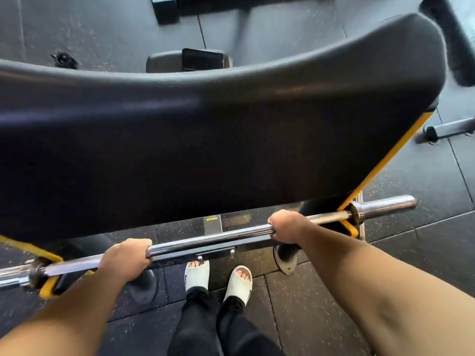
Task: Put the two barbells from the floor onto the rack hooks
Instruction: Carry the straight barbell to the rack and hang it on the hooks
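A chrome barbell [213, 238] runs across the lower middle of the head view, slanting up to the right. My left hand [127, 256] grips its shaft overhand at the left. My right hand [285, 227] grips it at the right. The bar's ends lie at the yellow rack hooks: the left hook [50, 283] under the left collar, the right hook [349, 227] beside the right collar. The right sleeve [385, 205] sticks out past the hook. I see only one barbell.
A large black padded bench pad [205, 140] fills the middle of the view, just beyond the bar. My feet in white slides [196, 276] stand on the dark rubber floor. A grey frame tube [449, 128] lies at the right; a black seat pad [190, 61] sits beyond.
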